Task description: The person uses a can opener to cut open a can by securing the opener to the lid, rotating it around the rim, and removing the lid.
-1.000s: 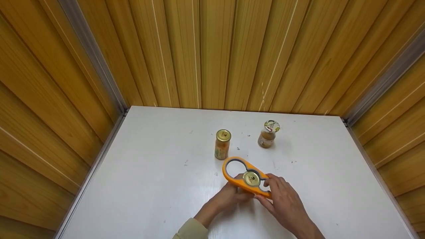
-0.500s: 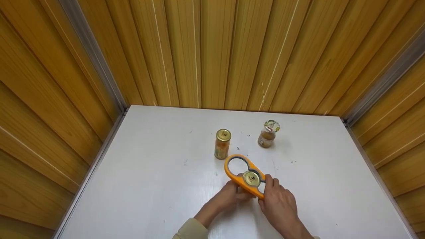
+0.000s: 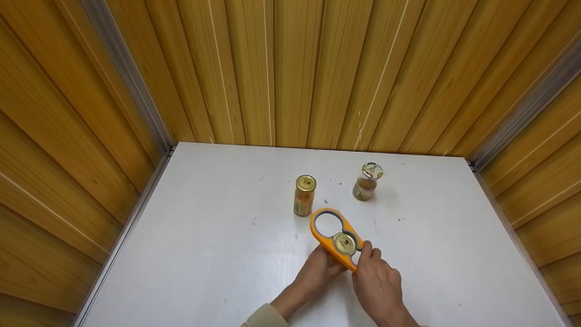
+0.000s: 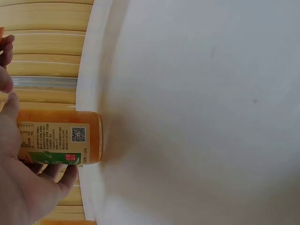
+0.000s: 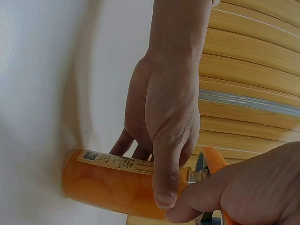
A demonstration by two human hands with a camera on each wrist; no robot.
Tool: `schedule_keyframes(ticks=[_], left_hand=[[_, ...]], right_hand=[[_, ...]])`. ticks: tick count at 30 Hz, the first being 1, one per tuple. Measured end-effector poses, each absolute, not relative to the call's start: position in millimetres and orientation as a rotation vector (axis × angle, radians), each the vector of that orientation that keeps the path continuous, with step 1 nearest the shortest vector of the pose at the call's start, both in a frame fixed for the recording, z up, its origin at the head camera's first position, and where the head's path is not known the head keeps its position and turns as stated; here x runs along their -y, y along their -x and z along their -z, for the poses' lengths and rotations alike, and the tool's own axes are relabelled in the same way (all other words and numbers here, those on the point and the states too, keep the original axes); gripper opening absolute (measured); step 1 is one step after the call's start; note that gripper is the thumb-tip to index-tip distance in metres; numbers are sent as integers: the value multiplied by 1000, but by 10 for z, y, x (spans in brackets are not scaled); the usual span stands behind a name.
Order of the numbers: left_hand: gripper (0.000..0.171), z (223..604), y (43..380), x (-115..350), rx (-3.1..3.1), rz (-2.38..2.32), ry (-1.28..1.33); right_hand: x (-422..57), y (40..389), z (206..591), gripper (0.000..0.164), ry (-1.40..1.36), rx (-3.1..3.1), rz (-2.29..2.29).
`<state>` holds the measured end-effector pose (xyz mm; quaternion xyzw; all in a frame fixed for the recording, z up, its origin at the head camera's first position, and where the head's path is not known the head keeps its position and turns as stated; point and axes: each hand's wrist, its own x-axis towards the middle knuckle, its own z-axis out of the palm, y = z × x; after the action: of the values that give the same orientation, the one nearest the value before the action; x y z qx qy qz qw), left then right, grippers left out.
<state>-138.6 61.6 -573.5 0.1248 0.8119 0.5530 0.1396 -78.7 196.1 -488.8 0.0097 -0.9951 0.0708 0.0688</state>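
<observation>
My left hand (image 3: 315, 272) grips an upright glass jar (image 4: 56, 143) of orange contents, fingers and thumb wrapped round its body. The gold lid (image 3: 345, 244) sits within the smaller, grey-lined opening of an orange jar opener (image 3: 321, 239). My right hand (image 3: 379, 284) holds the opener's handle end, with its thumb close to the left thumb in the right wrist view. The larger ring of the opener points away from me, toward a second gold-lidded jar (image 3: 303, 200). In the head view, the hands and opener hide most of the held jar.
The second jar stands just beyond the opener. Farther right is a smaller jar (image 3: 365, 188) with brownish contents and a patterned lid. They stand on a white table (image 3: 204, 236), bounded by wood-patterned panels (image 3: 290, 77) at the back and sides.
The opener has turned slightly clockwise about the lid, its ring end swinging right and away. My right hand has shifted left and closed more tightly round the handles. Both standing jars stay put.
</observation>
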Motion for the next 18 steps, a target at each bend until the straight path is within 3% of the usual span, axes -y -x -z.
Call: schedule_keyframes(ticks=[9,18], left_hand=[[55,5769,1336,-636,-2393,-1669,-461],[53,5750,1427,-557,-2259,-1684,-545]], right_hand=[[-1963,777,4923,48,-11,2968,-209],[-2015,814,4937,43,6,3024,-222]])
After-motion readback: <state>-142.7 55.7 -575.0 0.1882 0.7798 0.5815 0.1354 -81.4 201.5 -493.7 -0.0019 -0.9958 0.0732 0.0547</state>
